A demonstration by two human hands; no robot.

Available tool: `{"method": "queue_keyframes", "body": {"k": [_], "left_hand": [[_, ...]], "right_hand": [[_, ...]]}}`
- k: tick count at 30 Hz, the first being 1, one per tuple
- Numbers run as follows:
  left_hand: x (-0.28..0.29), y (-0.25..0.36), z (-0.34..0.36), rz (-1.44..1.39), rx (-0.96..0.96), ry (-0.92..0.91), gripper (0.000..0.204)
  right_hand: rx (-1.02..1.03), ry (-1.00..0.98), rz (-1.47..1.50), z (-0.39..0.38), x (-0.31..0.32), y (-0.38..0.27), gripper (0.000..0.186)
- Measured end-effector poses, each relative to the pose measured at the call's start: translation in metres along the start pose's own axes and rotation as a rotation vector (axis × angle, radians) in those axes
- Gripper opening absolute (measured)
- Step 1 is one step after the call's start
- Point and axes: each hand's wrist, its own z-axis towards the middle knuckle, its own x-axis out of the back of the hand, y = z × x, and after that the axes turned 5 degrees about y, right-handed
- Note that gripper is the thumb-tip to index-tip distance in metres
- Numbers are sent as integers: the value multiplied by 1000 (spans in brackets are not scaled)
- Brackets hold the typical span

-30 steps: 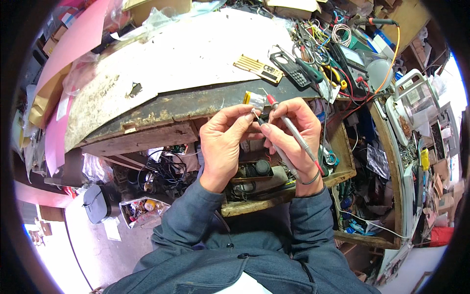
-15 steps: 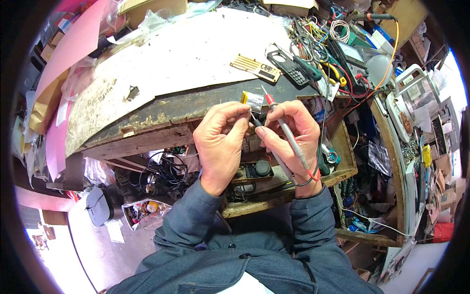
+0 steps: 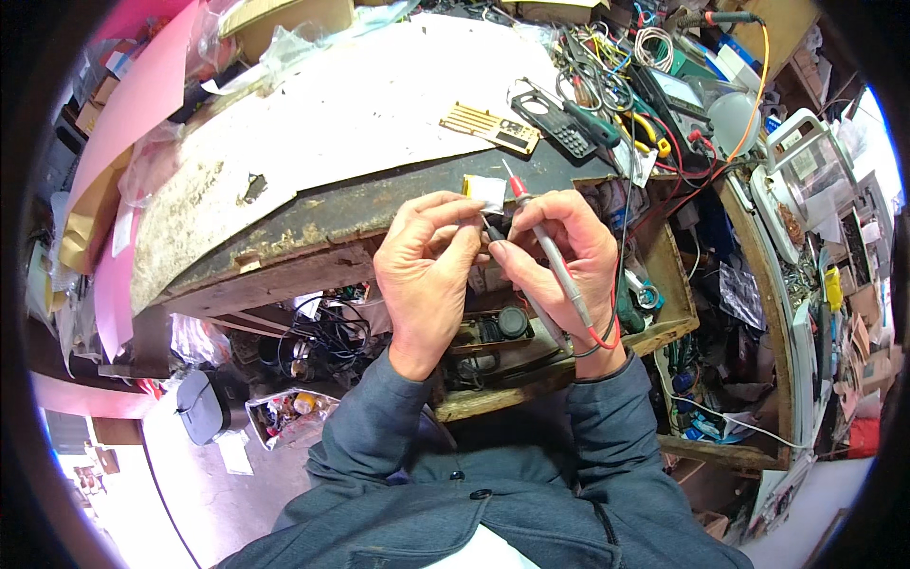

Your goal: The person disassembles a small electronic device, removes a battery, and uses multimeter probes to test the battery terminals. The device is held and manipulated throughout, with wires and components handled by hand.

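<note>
Both hands have risen slightly toward the bench edge. Left hand pinches a small yellow-white component; right hand clamps red probe and black probe, tips meeting beside that pinch.

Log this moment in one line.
left hand: pinches small part | right hand: holds red probe, black probe | over workbench

Your worn wooden bench carries a white sheet, a slotted tan card, 1 remote & tangled wires.
</note>
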Motion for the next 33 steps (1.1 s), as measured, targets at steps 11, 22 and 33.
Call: {"method": "queue_keyframes", "body": {"k": [11, 22, 33], "left_hand": [[-7, -2, 0, 59, 16, 25, 34], [-11, 10, 9, 109, 53, -34, 20], [-7, 13, 14, -8, 216, -81, 22]], "right_hand": [[-36, 40, -24, 1, 1, 2, 25], [-18, 125, 166, 2, 6, 0, 28], [-31, 88, 163, 1, 4, 1, 27]]}}
